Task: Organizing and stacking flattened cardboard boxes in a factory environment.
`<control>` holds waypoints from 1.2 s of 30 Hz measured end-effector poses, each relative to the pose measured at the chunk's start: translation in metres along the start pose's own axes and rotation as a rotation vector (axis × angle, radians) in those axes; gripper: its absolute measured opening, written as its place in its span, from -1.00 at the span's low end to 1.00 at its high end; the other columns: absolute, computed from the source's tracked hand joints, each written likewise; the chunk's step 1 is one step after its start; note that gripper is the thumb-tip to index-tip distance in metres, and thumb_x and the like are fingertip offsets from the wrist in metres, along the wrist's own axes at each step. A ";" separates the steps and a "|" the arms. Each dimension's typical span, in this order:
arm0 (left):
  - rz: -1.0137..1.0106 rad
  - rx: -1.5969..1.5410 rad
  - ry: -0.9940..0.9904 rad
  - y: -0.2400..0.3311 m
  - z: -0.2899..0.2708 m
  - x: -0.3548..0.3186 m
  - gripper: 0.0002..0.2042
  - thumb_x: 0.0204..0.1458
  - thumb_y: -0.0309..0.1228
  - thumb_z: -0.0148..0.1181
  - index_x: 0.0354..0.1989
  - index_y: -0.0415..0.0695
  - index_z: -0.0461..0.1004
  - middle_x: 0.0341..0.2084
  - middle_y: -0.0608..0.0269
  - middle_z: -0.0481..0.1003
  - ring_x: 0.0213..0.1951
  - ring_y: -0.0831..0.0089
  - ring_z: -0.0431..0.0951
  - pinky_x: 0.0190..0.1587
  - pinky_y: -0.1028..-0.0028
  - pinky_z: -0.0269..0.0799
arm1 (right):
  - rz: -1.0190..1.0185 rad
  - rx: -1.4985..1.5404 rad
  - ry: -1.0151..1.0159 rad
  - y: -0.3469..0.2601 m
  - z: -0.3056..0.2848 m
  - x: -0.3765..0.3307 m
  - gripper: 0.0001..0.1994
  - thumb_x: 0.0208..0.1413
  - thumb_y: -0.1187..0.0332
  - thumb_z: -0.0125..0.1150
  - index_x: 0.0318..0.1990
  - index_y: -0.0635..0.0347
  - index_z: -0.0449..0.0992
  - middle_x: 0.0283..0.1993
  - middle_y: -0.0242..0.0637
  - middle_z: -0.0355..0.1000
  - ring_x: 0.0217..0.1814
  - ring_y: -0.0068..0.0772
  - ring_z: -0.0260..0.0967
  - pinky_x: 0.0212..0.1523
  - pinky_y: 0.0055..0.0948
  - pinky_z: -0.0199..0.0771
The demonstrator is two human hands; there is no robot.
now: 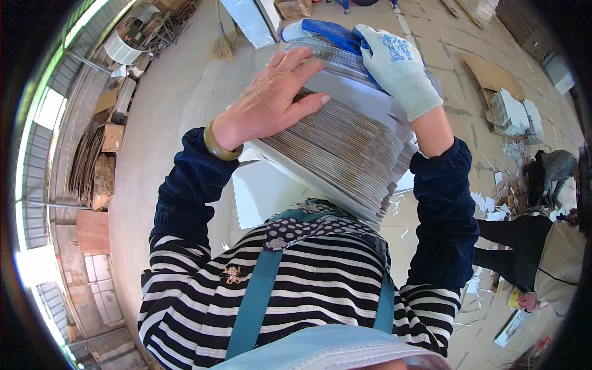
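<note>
A thick stack of flat cardboard sheets (345, 148), white-faced with grey-brown edges, rests tilted against my chest. My bare left hand (271, 98), with a greenish bangle at the wrist, presses flat on the stack's top edges, fingers spread. My right hand (394, 68), in a white knitted glove with a blue palm, grips the far upper end of the stack. A white sheet (265, 191) lies under the stack near my body.
A broom (223, 43) and a white panel (250, 21) lie on the concrete floor ahead. Flattened cardboard stacks (92, 166) stand at the left. Another person (536, 259) crouches at the right among white cut-offs and sheet piles (512, 114).
</note>
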State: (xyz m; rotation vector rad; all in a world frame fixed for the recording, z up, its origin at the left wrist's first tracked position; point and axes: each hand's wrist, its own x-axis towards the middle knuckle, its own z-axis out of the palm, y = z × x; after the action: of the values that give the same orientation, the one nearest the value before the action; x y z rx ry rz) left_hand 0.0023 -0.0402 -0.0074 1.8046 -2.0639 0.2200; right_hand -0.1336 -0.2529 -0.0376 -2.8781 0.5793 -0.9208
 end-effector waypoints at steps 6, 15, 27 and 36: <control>-0.085 -0.041 -0.138 0.007 -0.014 -0.001 -0.53 0.28 -0.13 0.12 0.18 -0.27 0.35 0.03 -0.07 0.40 -0.03 0.04 0.43 0.09 0.21 0.36 | 0.089 -0.073 -0.142 -0.002 -0.005 0.004 -0.63 0.29 0.23 -0.01 0.21 -0.01 0.45 0.07 -0.16 0.54 0.11 -0.11 0.50 0.12 -0.13 0.46; -0.104 -0.122 -0.097 -0.002 -0.001 -0.004 -0.38 0.31 -0.10 0.07 0.36 -0.35 0.22 -0.12 -0.03 0.39 -0.08 0.09 0.45 0.02 0.24 0.35 | -0.015 0.011 0.012 -0.012 -0.001 -0.006 -0.71 0.29 0.21 0.02 0.07 0.08 0.45 -0.13 -0.05 0.56 -0.04 0.02 0.56 -0.01 -0.03 0.53; -0.104 -0.098 -0.105 0.005 -0.005 -0.005 -0.44 0.32 -0.13 0.06 0.30 -0.35 0.29 -0.02 -0.06 0.34 0.04 0.02 0.44 0.07 0.20 0.36 | 0.009 -0.002 -0.031 -0.008 -0.001 -0.002 -0.70 0.30 0.20 0.01 0.08 0.08 0.44 -0.09 -0.04 0.56 -0.01 0.02 0.56 0.02 -0.04 0.53; -0.101 -0.107 -0.074 -0.001 -0.001 -0.001 -0.44 0.31 -0.13 0.06 0.30 -0.35 0.28 0.09 -0.11 0.32 0.11 -0.02 0.41 0.16 0.21 0.32 | 0.030 0.008 -0.062 -0.014 -0.005 -0.004 -0.69 0.31 0.20 0.01 0.11 0.09 0.45 -0.07 -0.03 0.56 0.00 0.03 0.55 0.04 -0.04 0.53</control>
State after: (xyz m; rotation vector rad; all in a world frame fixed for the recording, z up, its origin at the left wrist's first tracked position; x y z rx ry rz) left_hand 0.0036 -0.0391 -0.0069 1.8714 -1.9864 0.0140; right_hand -0.1346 -0.2387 -0.0334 -2.8707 0.6096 -0.8249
